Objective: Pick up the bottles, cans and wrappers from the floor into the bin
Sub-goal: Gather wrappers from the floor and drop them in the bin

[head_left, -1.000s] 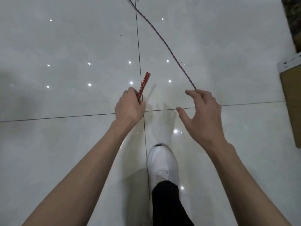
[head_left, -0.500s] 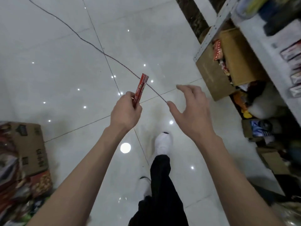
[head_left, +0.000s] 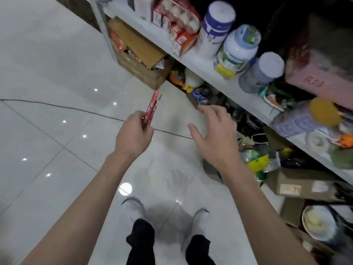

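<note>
Wrapper (head_left: 152, 108) pinched upright in left hand (head_left: 133, 134) fingers, clear of floor (head_left: 57, 64) for carrying; right hand (head_left: 214, 138) empty, fingers spread; bin unseen.

Glossy tile floor (head_left: 47, 60) (thin cord (head_left: 57, 107) across)

Two hands are in view: the left hand (head_left: 133, 136) pinches one red wrapper (head_left: 152, 109), and the right hand (head_left: 214, 138) is spread and holds nothing. Below the hands stand two white shoes (head_left: 133, 209). One thin cord (head_left: 57, 106) crosses the floor tiles behind the left hand. On the shelf (head_left: 193, 62) beyond the right hand stand three lidded jars (head_left: 215, 29) (more goods sit further along, too blurred to count). One open cardboard box (head_left: 139, 60) sits under that shelf, above the wrapper's tip.
</note>
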`<state>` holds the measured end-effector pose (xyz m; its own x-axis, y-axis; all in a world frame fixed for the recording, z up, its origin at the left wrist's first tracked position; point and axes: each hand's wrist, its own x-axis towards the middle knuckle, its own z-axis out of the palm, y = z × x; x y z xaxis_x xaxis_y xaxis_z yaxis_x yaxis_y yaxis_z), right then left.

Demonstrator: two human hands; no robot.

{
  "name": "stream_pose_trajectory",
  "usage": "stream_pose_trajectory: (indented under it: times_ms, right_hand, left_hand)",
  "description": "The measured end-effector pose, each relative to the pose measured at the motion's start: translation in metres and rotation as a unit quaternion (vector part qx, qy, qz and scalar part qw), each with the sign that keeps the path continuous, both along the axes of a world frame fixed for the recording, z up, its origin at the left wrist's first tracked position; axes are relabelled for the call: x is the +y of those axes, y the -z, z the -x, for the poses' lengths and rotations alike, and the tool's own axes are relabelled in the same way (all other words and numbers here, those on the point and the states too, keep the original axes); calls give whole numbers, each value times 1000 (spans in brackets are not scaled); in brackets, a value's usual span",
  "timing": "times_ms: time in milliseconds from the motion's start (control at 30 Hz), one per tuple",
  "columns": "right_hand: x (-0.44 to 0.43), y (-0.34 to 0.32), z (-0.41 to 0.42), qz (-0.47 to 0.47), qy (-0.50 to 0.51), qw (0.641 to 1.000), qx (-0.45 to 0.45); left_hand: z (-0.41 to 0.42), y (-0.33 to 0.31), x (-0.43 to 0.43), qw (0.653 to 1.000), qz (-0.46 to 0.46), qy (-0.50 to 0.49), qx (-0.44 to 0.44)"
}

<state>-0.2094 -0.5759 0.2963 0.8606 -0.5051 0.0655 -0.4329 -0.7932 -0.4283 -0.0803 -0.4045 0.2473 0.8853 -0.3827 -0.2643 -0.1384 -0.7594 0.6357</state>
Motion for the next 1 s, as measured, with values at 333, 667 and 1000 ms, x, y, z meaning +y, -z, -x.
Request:
stream_pose_trajectory:
  times_ms: [333,667,1000]
  right_hand:
    - [-154,66,229,-21,208,977,42]
    - [-184,146,330,-52,261,962,61]
    - [-183,181,333,-99,273,954,77]
  left_hand:
    - [182,94,-173,985,4,157,66]
    - [256,160,-247,976,-20,203,72]
    - [265,177,-292,960,-60,272,-6]
